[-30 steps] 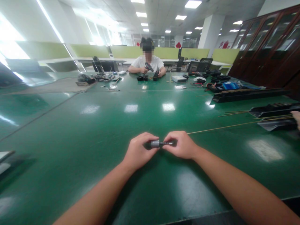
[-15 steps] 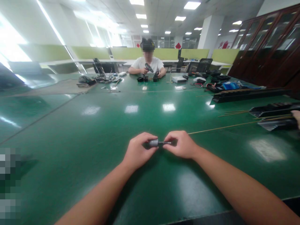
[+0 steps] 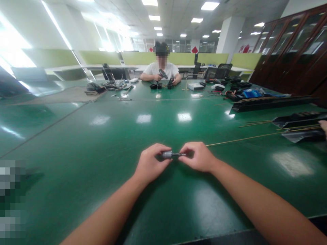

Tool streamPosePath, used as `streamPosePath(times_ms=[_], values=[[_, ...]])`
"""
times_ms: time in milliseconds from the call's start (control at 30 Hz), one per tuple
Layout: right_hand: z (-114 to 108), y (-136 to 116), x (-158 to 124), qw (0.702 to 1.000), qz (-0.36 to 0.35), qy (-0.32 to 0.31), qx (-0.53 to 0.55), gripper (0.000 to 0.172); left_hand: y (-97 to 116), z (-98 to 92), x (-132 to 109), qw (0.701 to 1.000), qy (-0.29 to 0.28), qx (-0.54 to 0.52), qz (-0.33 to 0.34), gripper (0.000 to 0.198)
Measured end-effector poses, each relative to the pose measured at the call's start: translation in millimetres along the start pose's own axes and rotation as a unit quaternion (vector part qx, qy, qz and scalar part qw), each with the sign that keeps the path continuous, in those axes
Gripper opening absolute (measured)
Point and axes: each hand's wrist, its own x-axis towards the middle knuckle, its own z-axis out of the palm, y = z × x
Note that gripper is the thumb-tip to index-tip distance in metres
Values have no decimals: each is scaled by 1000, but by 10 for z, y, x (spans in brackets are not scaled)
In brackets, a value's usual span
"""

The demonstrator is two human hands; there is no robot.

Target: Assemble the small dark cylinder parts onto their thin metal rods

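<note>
Near the middle of the green table, my left hand (image 3: 153, 161) is closed around a small grey metal cylinder (image 3: 167, 154), its fingers and thumb on the cylinder's left part. A thin dark shaft (image 3: 176, 154) sticks out of the cylinder toward the right. The shaft's far end sits between the fingertips of my right hand (image 3: 195, 156), which is closed in a pinch. The cylinder lies about level, just above or on the tabletop; I cannot tell which. Behind my right hand a thin brass-coloured rod (image 3: 237, 139) runs off to the right.
Across the green table (image 3: 114, 136) a person (image 3: 160, 69) holds a power drill (image 3: 162, 73) over black parts. Black channel-shaped pieces (image 3: 270, 103) with thin rods lie at the right, by another person's hand (image 3: 324, 125). Tools and parts clutter the far edge.
</note>
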Motion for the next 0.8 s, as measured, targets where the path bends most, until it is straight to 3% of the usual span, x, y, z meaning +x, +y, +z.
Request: streamPosePath(times_ms=[800], values=[[-16, 14, 7, 1000, 12, 4, -9, 5, -50, 2, 2, 1000, 6, 8, -22, 24]])
